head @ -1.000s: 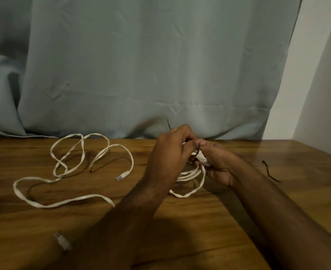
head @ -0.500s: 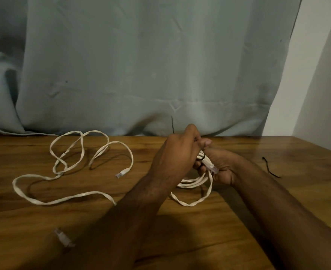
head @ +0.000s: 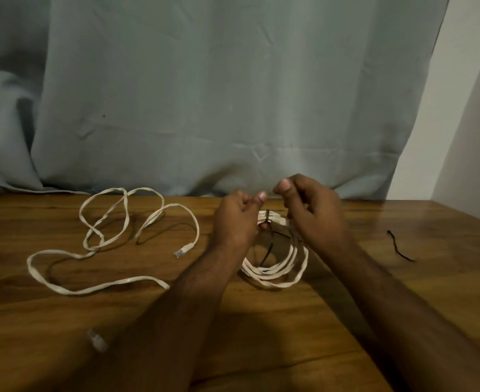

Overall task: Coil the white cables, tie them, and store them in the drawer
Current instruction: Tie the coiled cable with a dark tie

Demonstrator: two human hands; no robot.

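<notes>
Currently, the left hand (head: 233, 219) and right hand (head: 312, 213) are gripping the coiled white cable (head: 275, 267) above the table (head: 346, 321), cinching a black tie (head: 267, 217). A second white cable (head: 106, 241) is lying uncoiled; a spare tie (head: 398, 247) is waiting. No drawer is showing.

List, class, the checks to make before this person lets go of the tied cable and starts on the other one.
1. Black tie wrapped around coiled white cable: ok.
2. Tie knotted tight: cannot tell.
3. Left hand holds the coil: ok.
4. Right hand holds the coil: cannot tell.
5. Loose flat white cable on wooden table coiled: not ok.
6. Spare black tie on table: ok.
</notes>
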